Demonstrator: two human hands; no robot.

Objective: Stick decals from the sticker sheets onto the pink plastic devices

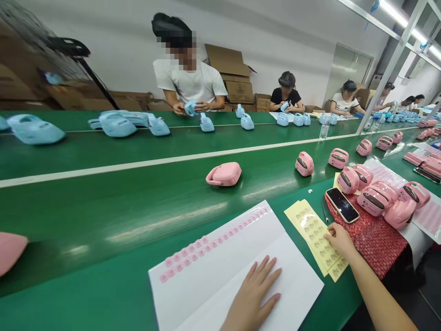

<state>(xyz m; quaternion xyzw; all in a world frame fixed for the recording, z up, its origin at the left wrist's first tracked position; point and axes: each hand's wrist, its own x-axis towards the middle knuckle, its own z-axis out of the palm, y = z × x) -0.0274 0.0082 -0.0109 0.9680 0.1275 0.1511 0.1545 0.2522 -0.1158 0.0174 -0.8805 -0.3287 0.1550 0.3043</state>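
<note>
My left hand [253, 294] lies flat, fingers stretched out, on a white sheet [220, 271] that carries rows of small pink round stickers [206, 243]. My right hand [336, 238] rests with bent fingers on a yellow label sheet [315, 234] beside it, fingertips pinching at the labels; whether it holds one I cannot make out. A black phone [342, 205] lies just beyond that hand on red bubble wrap [372, 239]. Several pink toy cases [375, 197] stand on the wrap.
A pink case [224, 174] lies on the green conveyor belt [138, 202], with more pink ones [304, 164] further right. Blue cases [117, 124] sit on the far lane. Other people [189, 78] work across the belt. Cardboard boxes [234, 73] stand by the wall.
</note>
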